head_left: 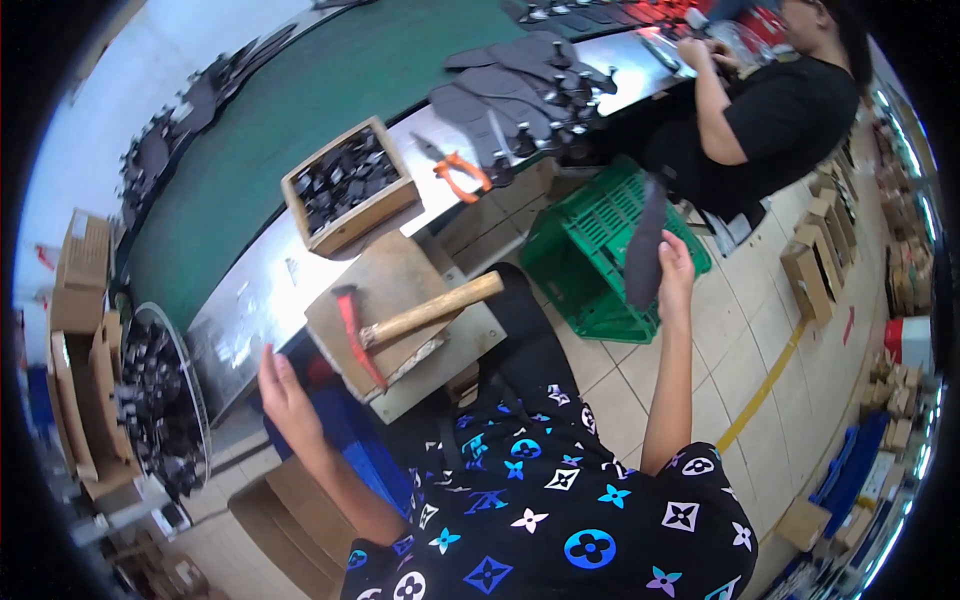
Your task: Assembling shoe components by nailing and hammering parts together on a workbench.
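Note:
Out to the right, my right hand (677, 278) grips a dark grey insole-shaped piece (647, 245) near its lower end, with the piece standing roughly upright. My left hand (288, 400) is open beside the near edge of the metal table (245, 325), fingers stretched, holding nothing. Between my hands lies a hammer (425, 312) with a red head and a wooden handle. It rests on a worn, tan block (390, 270) at the table's edge. Past it stands a wooden box (390, 200) of small black parts, beside orange-handled pliers (460, 175).
More grey insole-shaped pieces (490, 95) with clips lie stacked on the table, by a green belt (290, 90). A green crate (590, 240) sits on the tiled floor. A co-worker (770, 120) works at far right. A tub of black parts (155, 390) stands at left.

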`<state>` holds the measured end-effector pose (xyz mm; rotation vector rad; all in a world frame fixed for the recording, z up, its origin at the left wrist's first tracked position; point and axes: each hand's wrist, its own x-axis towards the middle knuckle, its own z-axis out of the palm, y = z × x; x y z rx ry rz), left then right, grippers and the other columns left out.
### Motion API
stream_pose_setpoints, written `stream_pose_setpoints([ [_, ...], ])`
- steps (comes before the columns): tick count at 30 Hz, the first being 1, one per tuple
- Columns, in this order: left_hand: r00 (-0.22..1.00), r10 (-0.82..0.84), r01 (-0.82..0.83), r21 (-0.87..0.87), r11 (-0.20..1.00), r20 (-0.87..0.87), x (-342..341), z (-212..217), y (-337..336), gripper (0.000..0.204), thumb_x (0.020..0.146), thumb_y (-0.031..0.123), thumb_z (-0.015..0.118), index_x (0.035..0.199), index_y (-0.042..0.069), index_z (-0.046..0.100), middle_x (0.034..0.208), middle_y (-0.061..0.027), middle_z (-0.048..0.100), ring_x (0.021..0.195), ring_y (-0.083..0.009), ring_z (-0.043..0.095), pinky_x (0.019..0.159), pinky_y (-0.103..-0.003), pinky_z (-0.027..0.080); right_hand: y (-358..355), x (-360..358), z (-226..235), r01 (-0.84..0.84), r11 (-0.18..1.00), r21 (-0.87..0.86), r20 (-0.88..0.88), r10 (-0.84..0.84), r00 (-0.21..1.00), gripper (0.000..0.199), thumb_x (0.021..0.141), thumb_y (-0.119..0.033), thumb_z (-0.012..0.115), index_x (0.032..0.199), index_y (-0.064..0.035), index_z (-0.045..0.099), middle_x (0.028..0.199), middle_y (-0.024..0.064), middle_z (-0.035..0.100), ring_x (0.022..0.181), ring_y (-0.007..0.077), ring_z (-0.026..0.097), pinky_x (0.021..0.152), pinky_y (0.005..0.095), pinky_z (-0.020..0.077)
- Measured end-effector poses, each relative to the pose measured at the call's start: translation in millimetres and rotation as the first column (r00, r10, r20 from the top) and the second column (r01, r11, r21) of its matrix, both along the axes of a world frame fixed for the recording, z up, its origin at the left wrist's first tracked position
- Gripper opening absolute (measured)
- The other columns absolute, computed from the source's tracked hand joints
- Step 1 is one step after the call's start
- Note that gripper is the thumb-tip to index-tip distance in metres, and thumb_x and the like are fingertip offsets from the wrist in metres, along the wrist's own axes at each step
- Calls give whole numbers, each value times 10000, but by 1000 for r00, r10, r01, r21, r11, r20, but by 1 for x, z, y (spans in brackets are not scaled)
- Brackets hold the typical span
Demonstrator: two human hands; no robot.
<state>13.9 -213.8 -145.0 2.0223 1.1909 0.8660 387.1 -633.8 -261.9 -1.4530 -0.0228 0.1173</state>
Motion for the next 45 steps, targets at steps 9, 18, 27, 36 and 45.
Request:
stream_pose_setpoints([
  [9, 918, 164, 71, -558, 827, 360, -37, -91, -28, 428, 1047, 349, 467, 1286, 19, 598, 1258, -106, 643, 1154, -220, 613, 992, -351, 452, 21, -7, -141, 401, 460, -792, 505, 125, 854, 260, 916, -123, 606, 1132, 17, 639, 1053, 209, 684, 944, 324, 673, 860, 410, 510],
  [18, 927, 298, -116, -583, 804, 227, 10, -194, 13, 536, 1055, 440, 387, 1247, -30, 558, 1191, -166, 605, 1087, -217, 552, 975, -341, 413, 228, -80, -152, -713, 678, 178, -431, 705, 563, 502, 1039, -414, 404, 1289, -11, 569, 1196, 98, 653, 1044, 217, 642, 906, 345, 513],
  [27, 840, 152, 393, -778, 490, 520, -34, -237, -4, 795, 1023, 626, 267, 1478, -14, 387, 1480, -150, 456, 1346, -251, 443, 1123, -352, 322, 202, -153, -123, -609, 689, 394, -407, 724, 556, 533, 1057, -426, 368, 1355, -11, 521, 1259, 88, 616, 1091, 203, 622, 962, 355, 498],
  [36, 919, 231, 142, -816, 560, 319, -17, -210, -25, 793, 1020, 627, 289, 1401, -38, 489, 1367, -155, 569, 1251, -243, 535, 1084, -340, 365, 207, -124, -141, -628, 761, 162, -387, 635, 669, 499, 1052, -400, 399, 1313, -4, 555, 1204, 62, 628, 1097, 181, 601, 952, 338, 485],
  [45, 925, 290, 52, -840, 540, 244, -21, -224, -32, 774, 1021, 606, 319, 1324, -68, 546, 1232, -156, 655, 1157, -258, 598, 1040, -331, 395, 216, -94, -17, -570, 816, 100, -107, 578, 809, 439, 1043, -376, 483, 1128, 34, 618, 1069, 86, 671, 975, 171, 643, 863, 319, 500],
])
